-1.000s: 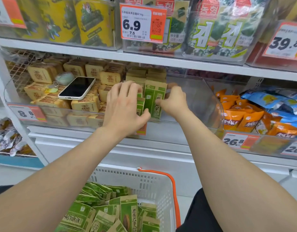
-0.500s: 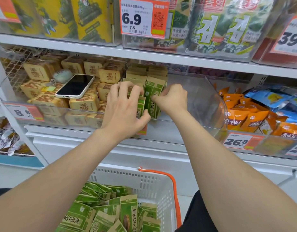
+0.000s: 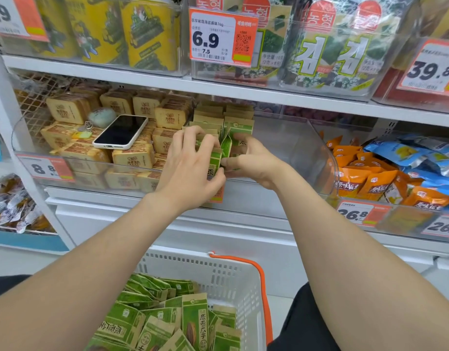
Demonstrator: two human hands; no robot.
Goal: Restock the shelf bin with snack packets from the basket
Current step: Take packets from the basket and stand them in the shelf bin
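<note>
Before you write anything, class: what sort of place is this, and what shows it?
Probably a shop's snack aisle: orange-and-white paper price tags on clear plastic shelf bins, green paper snack packets stocked in rows, and a white plastic shopping basket below.

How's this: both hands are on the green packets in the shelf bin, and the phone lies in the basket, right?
Only the phone is wrong: the head view shows it lying on the tan packets, not in the basket. The rest holds.
</note>
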